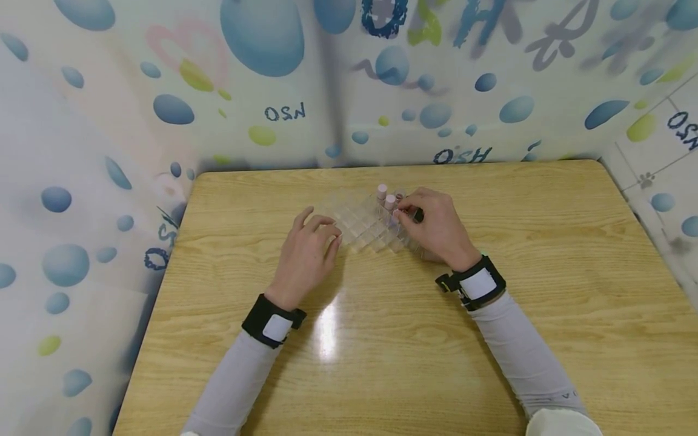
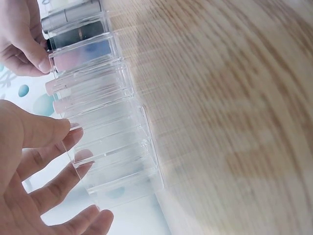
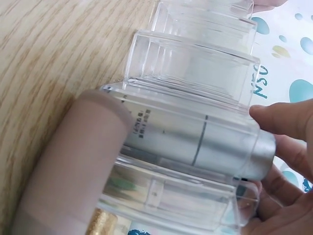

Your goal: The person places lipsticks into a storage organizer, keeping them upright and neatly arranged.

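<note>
The clear plastic organizer (image 1: 357, 227) stands near the far edge of the worktop (image 1: 392, 339). The left hand (image 1: 306, 253) touches its left end with loosely spread fingers. The right hand (image 1: 438, 229) has narrow fingers at a pink-and-blue container (image 2: 82, 56) in one compartment; whether they pinch this, I cannot tell.

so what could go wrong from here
The right hand works close beside a pink-capped tube, so it might knock that tube askew. The clear box could slide or tip if pushed, since the left hand is right at its edge. A brown tube looms large in the right wrist view, so that wrist might bump it while moving.
</note>
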Demonstrator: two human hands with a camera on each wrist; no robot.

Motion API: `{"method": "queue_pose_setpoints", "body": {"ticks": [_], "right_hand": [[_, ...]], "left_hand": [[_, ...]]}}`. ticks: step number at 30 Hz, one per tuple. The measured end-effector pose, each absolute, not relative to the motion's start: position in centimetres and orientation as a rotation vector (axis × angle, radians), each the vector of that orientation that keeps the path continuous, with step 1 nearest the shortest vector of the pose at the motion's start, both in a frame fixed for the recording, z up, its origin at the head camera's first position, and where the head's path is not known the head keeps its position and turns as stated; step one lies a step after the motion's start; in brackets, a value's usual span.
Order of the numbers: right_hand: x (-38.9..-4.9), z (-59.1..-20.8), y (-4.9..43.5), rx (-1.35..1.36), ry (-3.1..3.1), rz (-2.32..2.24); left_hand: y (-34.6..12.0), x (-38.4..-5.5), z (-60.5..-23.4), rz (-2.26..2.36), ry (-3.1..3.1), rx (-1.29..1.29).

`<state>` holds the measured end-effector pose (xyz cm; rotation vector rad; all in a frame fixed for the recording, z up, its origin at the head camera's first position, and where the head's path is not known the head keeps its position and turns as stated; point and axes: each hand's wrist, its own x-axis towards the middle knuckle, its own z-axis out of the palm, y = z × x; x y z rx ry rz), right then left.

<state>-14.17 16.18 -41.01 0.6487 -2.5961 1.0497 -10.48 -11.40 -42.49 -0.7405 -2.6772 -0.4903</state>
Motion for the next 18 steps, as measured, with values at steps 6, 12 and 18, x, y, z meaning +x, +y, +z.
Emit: {"method": "queue_pose_setpoints", "body": {"ticks": [6,12,18], "right_hand": [[-14.0,-40.9,16.4,0.663,-2.586,1.046],[-13.7,-40.5,16.7,0.646,-2.591,1.024],[-13.2,-40.1,17.3,0.632,-2.576,1.007]], "left_hand": [[-11.3,-10.4,-42.4,-0.494,-2.680,-0.739],[-11.2,-10.4,-42.4,-0.521,-2.685,-0.739],[-11.4,-10.4,-42.3,-0.578,-2.685,-0.726]]}}
